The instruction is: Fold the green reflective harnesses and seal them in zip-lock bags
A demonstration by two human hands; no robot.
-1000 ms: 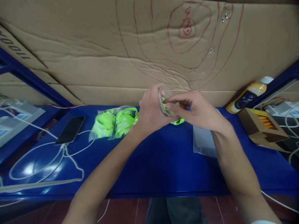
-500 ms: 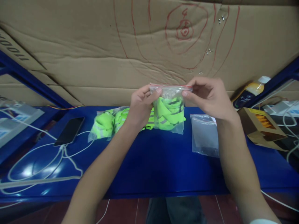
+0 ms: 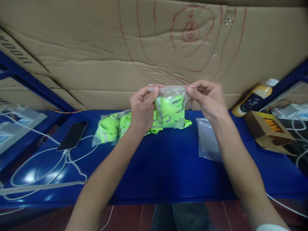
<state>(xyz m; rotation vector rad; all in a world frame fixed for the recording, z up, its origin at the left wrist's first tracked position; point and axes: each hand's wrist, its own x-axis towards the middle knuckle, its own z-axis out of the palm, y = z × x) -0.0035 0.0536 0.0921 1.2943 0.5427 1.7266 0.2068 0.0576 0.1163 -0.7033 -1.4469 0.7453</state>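
Observation:
A clear zip bag [image 3: 170, 107] with a red seal strip holds a folded neon-green reflective vest and hangs above the blue shelf [image 3: 154, 173]. My left hand [image 3: 141, 107] pinches the bag's top left corner. My right hand [image 3: 209, 98] pinches the top right corner, stretching the seal between them. Another bagged green vest [image 3: 110, 127] lies on the shelf to the left. A strip of loose green fabric [image 3: 185, 123] shows under the held bag.
A stack of empty clear bags [image 3: 208, 141] lies right of centre. A phone [image 3: 72, 134] with white cables [image 3: 48, 170] sits at the left. An orange bottle [image 3: 256, 96] and a brown carton [image 3: 270, 134] stand at the right. Cardboard [image 3: 96, 54] backs the shelf.
A second ago my hands were bunched around the bag's mouth. They have since moved apart to the top corners, and the bag now hangs flat and slightly higher.

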